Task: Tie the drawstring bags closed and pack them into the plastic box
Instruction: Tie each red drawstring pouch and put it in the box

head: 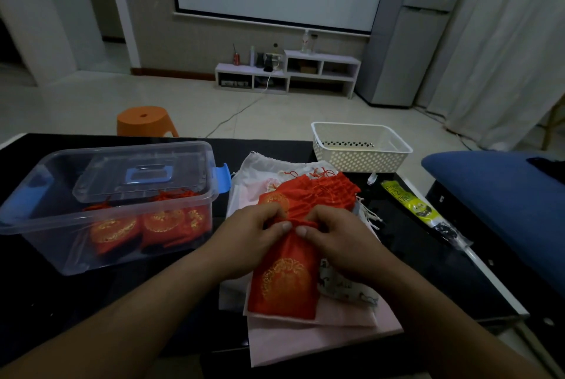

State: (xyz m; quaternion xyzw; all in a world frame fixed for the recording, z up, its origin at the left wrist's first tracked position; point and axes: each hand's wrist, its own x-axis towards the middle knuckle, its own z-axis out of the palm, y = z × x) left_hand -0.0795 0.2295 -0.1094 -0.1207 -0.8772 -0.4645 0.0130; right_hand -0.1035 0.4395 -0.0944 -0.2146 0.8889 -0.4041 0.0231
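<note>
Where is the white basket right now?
In the head view, the white basket sits at the far right of the black table, beyond the pile of red bags and to the right of the clear plastic box.

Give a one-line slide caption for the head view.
The left hand and right hand pinch the neck of a red drawstring bag beside a plastic box holding more red bags.

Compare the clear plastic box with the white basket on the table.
The plastic box is see-through with blue handles; the basket is white and dotted with holes. The box holds red bags and its lid lies tilted across it; the basket shows no lid. Both are rectangular and stand on the black table.
</note>
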